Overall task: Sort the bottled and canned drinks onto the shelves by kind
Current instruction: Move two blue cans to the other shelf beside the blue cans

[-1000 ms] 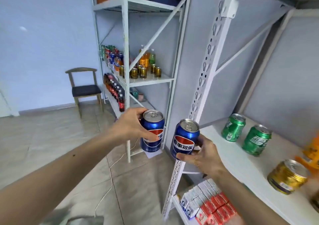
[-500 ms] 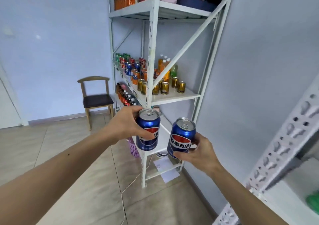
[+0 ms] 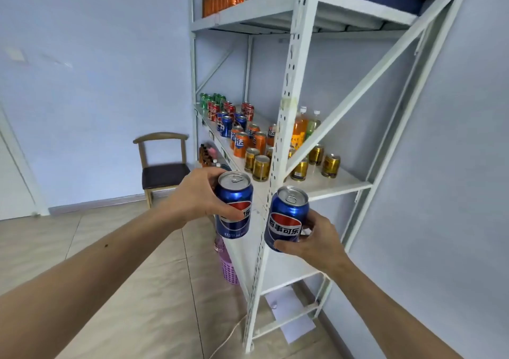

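Two cans held up side by side before the rack (image 3: 289,88), apart: left can (image 3: 234,207) in left hand (image 3: 198,197), right can (image 3: 286,218) in right hand (image 3: 316,237), tilted. Behind them, on the middle shelf (image 3: 341,183), cans in rows running back, nearest cans (image 3: 260,165) at front, bottles (image 3: 303,126) at right rear. Chair (image 3: 162,165) left of rack, against wall. Basket (image 3: 228,267) below left can.

The white metal shelf rack (image 3: 292,88) has its middle shelf (image 3: 325,185) loaded with gold cans (image 3: 261,168) nearest, then orange cans (image 3: 241,144), blue cans (image 3: 226,126), red cans (image 3: 214,110) and green cans (image 3: 204,100) running back toward 11 o'clock, plus bottles (image 3: 299,126) at 1 o'clock.
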`<move>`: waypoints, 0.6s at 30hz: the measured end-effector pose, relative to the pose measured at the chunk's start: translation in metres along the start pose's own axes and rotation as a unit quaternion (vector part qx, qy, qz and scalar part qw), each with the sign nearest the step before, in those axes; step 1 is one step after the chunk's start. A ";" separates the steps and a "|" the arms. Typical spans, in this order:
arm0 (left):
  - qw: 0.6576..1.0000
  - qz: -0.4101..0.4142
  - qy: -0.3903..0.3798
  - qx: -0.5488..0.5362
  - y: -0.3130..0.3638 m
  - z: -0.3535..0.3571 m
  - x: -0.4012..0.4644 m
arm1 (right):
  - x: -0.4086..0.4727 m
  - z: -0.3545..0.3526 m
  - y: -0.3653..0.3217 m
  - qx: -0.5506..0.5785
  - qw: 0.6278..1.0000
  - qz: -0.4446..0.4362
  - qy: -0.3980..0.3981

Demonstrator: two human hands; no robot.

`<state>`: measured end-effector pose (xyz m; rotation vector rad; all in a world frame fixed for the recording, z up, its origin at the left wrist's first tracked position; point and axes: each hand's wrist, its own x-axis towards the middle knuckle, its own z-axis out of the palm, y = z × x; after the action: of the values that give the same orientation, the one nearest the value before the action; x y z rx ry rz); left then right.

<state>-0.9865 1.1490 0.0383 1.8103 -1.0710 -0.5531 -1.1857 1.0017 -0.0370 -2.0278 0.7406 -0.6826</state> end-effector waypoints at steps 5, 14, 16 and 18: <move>1.000 -0.001 0.015 -0.006 -0.016 -0.037 0.071 | 0.085 0.028 -0.003 0.003 1.000 -0.018 -0.019; 0.999 0.003 0.018 -0.037 -0.065 -0.098 0.197 | 0.215 0.091 -0.002 0.010 1.000 -0.016 0.000; 0.999 0.012 0.009 -0.039 -0.080 -0.117 0.230 | 0.247 0.112 -0.001 0.015 1.000 -0.012 0.010; 0.999 0.028 -0.007 -0.032 -0.096 -0.140 0.264 | 0.281 0.135 -0.006 0.011 1.000 -0.003 0.014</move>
<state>-0.7053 1.0107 0.0387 1.7179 -1.0988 -0.5610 -0.9009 0.8756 -0.0447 -2.0043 0.7411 -0.7206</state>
